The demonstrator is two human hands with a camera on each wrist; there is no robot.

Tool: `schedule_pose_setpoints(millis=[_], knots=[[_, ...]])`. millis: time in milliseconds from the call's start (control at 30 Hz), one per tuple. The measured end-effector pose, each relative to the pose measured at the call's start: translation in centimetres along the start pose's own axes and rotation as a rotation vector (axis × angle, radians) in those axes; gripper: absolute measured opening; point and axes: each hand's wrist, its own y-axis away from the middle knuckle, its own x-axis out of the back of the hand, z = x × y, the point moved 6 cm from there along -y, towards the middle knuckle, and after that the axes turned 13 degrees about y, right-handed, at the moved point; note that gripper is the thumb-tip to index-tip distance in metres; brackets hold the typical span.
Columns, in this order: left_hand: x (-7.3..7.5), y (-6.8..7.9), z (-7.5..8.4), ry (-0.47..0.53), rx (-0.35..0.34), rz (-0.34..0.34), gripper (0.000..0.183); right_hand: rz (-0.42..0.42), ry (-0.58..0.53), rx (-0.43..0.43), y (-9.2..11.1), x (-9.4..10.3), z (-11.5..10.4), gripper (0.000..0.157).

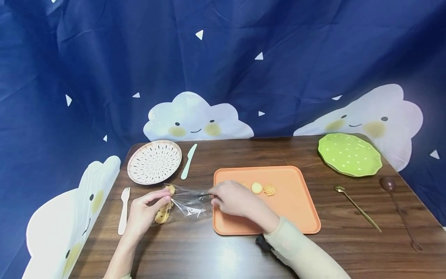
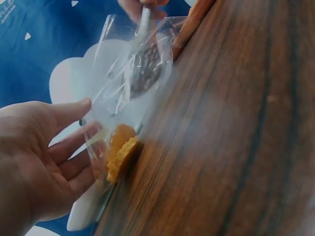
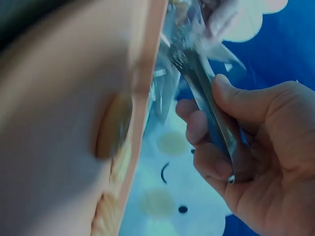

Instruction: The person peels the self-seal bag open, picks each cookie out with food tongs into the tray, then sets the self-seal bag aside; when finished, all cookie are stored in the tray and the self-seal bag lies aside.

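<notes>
My left hand [image 1: 143, 211] holds a clear plastic bag [image 1: 195, 209] by its edge between thumb and fingers. Golden cookies [image 2: 121, 155] lie in the bag's lower end, beside the fingers. Metal tongs [image 3: 214, 110] are gripped in my right hand [image 1: 234, 198], their arms squeezed close together. In the left wrist view, the tongs' tips reach through the bag's mouth. The right hand hovers over the left edge of an orange tray [image 1: 292, 217]. On that tray a round cookie [image 1: 256, 188] and a swirled cookie [image 1: 269, 190] sit in a row, partly hidden by the hand.
A white patterned plate [image 1: 155, 162], a mint knife [image 1: 189, 162] and a white fork [image 1: 124, 211] lie on the left. To the right are a green dotted plate [image 1: 349, 155], a gold fork-like utensil [image 1: 359, 208] and a brown long-handled spoon [image 1: 388, 185].
</notes>
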Motion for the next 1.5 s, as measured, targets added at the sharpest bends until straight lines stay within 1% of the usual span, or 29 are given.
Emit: schedule_pose_setpoints(millis=[33, 133, 300, 367, 433, 533, 600, 667, 700, 833, 933, 1000, 1167, 1267, 1400, 1500], knots=[[-0.1, 0.0, 0.1, 0.013, 0.005, -0.004, 0.029, -0.004, 0.008, 0.003, -0.3, -0.1, -0.4, 0.015], [-0.2, -0.1, 0.0, 0.041, 0.021, -0.008, 0.029, 0.001, 0.039, 0.008, -1.0, -0.3, -1.2, 0.012], [-0.3, -0.3, -0.1, 0.057, 0.026, -0.001, 0.027, 0.101, 0.12, -0.001, -1.7, -0.3, -2.0, 0.01], [-0.2, -0.3, -0.1, 0.053, 0.025, 0.003, 0.026, 0.137, 0.145, -0.002, -1.8, -0.1, -2.3, 0.015], [-0.2, -0.2, -0.2, 0.041, 0.023, 0.003, 0.026, 0.152, 0.176, 0.0, -1.8, -0.1, -2.6, 0.022], [-0.1, -0.2, -0.3, 0.028, 0.029, 0.003, 0.026, 0.149, 0.212, 0.015, -1.9, -0.4, -3.1, 0.035], [-0.1, -0.2, -0.4, 0.025, 0.035, 0.003, 0.026, 0.143, 0.227, 0.026, -1.9, -0.6, -3.3, 0.046], [0.0, -0.2, -0.4, 0.019, 0.042, 0.006, 0.027, 0.14, 0.226, 0.037, -1.9, -0.8, -3.4, 0.053], [0.0, -0.2, -0.4, 0.016, 0.044, 0.007, 0.027, 0.14, 0.227, 0.043, -1.9, -0.9, -3.5, 0.054], [0.0, -0.1, -0.2, 0.007, 0.053, 0.007, 0.027, 0.14, 0.238, 0.074, -2.0, -1.2, -3.9, 0.05], [0.0, 0.0, -0.1, 0.021, 0.056, 0.001, 0.027, 0.133, 0.25, 0.095, -2.0, -1.4, -4.1, 0.046], [-0.1, 0.0, 0.0, 0.032, 0.058, -0.002, 0.027, 0.129, 0.243, 0.101, -1.9, -1.4, -4.1, 0.046], [0.0, 0.0, 0.0, 0.033, 0.054, 0.007, 0.028, 0.113, 0.201, 0.085, -1.7, -0.6, -3.8, 0.043], [0.1, 0.0, 0.0, 0.021, 0.051, 0.016, 0.028, 0.115, 0.193, 0.073, -1.5, 0.1, -3.4, 0.038], [0.2, 0.0, 0.0, 0.012, 0.05, 0.025, 0.027, 0.194, 0.179, 0.08, -0.8, 1.3, -2.4, 0.028], [0.2, 0.0, 0.0, 0.026, 0.049, 0.025, 0.026, 0.252, 0.168, 0.081, 0.0, 2.2, -1.1, 0.026]])
